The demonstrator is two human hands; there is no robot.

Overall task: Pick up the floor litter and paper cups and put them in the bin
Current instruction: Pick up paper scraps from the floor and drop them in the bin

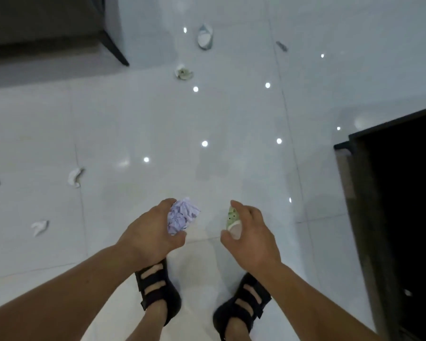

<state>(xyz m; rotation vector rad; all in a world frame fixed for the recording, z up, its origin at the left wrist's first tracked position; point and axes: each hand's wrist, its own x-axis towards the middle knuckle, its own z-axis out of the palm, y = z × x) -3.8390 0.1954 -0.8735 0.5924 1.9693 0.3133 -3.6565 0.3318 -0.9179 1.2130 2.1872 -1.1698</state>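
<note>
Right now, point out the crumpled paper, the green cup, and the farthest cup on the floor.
crumpled paper (182, 216): head view, middle of the wad.
green cup (231, 216): head view, its printed side wall.
farthest cup (204, 36): head view, its white inside.

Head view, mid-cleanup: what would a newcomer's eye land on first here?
First, the two hands low in the middle: the left hand grips a crumpled lilac paper ball, and the right hand holds a green-printed paper cup. Then the litter on the glossy white floor: a crushed cup far ahead and a white scrap at left.
</note>
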